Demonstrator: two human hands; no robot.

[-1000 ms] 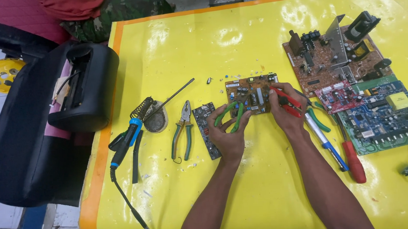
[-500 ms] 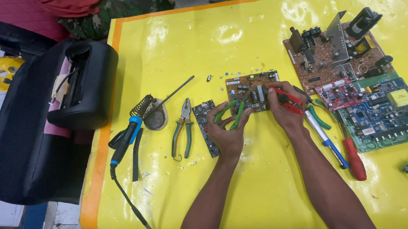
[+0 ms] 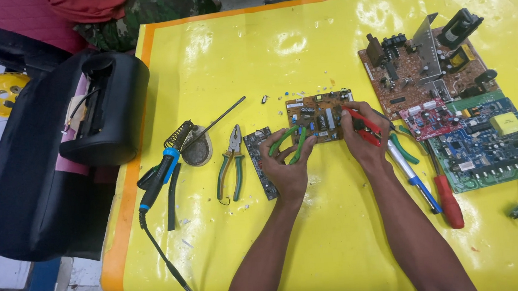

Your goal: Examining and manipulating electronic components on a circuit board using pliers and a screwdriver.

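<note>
Clearly both hands converge on the brown circuit board [image 3: 319,116] at bench centre: left hand [image 3: 288,163] grips green-handled cutters [image 3: 290,143], right hand [image 3: 363,134] closes on red-handled pliers [image 3: 366,127] at three o'clock, steadying it.

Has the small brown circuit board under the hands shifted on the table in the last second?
No. The small brown circuit board keeps the same spot relative to the pliers lying to its left and the big brown board.
</note>
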